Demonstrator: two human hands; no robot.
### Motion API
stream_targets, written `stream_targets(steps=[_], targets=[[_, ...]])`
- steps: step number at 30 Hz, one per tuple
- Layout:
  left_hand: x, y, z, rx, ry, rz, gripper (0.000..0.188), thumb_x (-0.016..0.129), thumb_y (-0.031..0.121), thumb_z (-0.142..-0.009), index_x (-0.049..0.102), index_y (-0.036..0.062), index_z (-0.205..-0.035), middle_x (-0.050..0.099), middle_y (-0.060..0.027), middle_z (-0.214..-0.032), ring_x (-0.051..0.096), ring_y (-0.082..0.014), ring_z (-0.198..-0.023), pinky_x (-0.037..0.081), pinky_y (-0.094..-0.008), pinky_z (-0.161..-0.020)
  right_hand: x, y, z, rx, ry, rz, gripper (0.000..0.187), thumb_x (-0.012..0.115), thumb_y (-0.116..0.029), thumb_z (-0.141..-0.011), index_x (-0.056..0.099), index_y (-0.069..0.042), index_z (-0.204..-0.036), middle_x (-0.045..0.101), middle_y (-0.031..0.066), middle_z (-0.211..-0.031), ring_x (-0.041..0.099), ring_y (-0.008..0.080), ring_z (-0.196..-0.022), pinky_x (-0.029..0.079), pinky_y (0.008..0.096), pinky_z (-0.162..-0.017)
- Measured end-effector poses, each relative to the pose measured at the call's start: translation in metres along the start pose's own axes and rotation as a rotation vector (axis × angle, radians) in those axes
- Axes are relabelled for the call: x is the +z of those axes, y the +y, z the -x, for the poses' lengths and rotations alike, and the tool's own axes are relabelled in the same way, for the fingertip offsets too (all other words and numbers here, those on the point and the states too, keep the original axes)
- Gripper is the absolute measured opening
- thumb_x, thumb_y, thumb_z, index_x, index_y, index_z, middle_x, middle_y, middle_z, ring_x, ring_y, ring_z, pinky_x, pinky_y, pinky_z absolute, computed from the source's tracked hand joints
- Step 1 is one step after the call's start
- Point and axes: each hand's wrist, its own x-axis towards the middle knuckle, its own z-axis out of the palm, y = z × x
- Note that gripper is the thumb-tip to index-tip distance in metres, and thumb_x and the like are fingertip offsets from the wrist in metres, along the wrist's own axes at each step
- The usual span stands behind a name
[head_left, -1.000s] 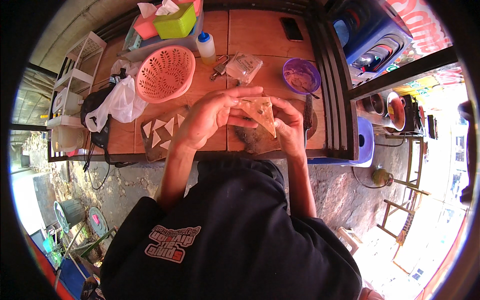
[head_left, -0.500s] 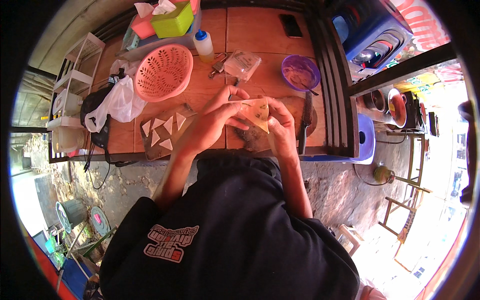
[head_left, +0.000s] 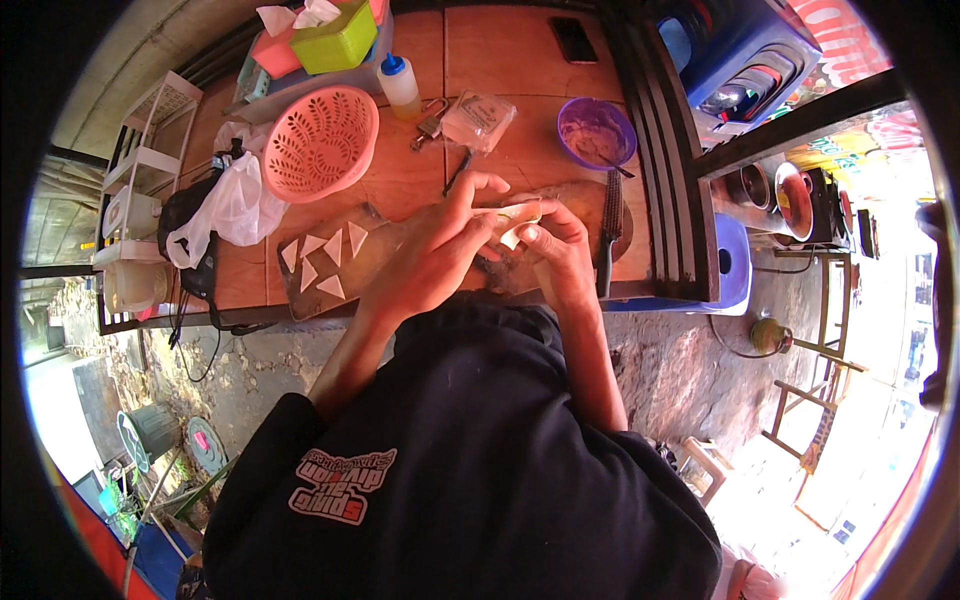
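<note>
Between my two hands, above the near edge of the table, a thin pale dough wrapper (head_left: pixel 518 213) is held partly folded, with one flap bent over. My left hand (head_left: pixel 440 255) pinches its left side with the thumb, the index finger raised and bent. On the other side, my right hand (head_left: pixel 562 258) grips the wrapper's right edge between thumb and fingers. Any filling inside is hidden. Several pale folded triangles (head_left: pixel 333 243) lie on a wooden board (head_left: pixel 297 292) to the left. Beyond my hands rests a clear plastic packet of square wrappers (head_left: pixel 478 122).
A purple bowl (head_left: pixel 598 133) holds pinkish paste and a spoon. The black-handled knife (head_left: pixel 607 235) lies at right. Farther off are a pink basket (head_left: pixel 322 143), a squeeze bottle (head_left: pixel 400 88), a padlock with keys (head_left: pixel 429 124), a phone (head_left: pixel 573 40) and a white plastic bag (head_left: pixel 232 212).
The wrapper was spread with a corner hanging down; now it is folded smaller between my fingers. My right thumb has moved up over its edge. The whole view has shifted slightly.
</note>
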Motion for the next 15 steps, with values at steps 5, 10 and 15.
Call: stream_targets(steps=[5, 10, 15], targets=[[-0.005, -0.004, -0.003, -0.143, -0.095, 0.145, 0.032, 0.037, 0.023, -0.105, 0.04, 0.005, -0.131, 0.062, -0.016, -0.116, 0.068, -0.0224, -0.094, 0.054, -0.0335, -0.085, -0.004, 0.005, 0.001, 0.041, -0.022, -0.161, 0.011, 0.07, -0.003, -0.088, 0.066, -0.002, -0.098, 0.069, 0.0092, -0.103, 0.065, 0.0159, -0.093, 0.052, 0.0305, -0.083], [-0.01, -0.006, -0.006, -0.148, -0.058, 0.175, 0.037, 0.045, 0.031, -0.104, 0.052, -0.001, -0.121, 0.066, -0.0145, -0.107, 0.069, -0.021, -0.091, 0.055, -0.0319, -0.084, -0.006, 0.006, 0.002, -0.01, 0.014, -0.188, 0.008, 0.068, 0.0, -0.088, 0.065, -0.003, -0.095, 0.07, 0.0106, -0.102, 0.065, 0.017, -0.093, 0.052, 0.0318, -0.086], [-0.008, -0.013, -0.003, -0.12, -0.023, 0.247, 0.036, 0.065, 0.017, -0.094, 0.057, -0.0066, -0.12, 0.068, -0.0149, -0.11, 0.068, -0.0175, -0.095, 0.054, -0.0286, -0.087, -0.005, 0.003, 0.003, -0.038, 0.095, -0.122, 0.006, 0.069, -0.001, -0.089, 0.065, -0.003, -0.094, 0.07, 0.009, -0.097, 0.066, 0.016, -0.09, 0.052, 0.0301, -0.084]])
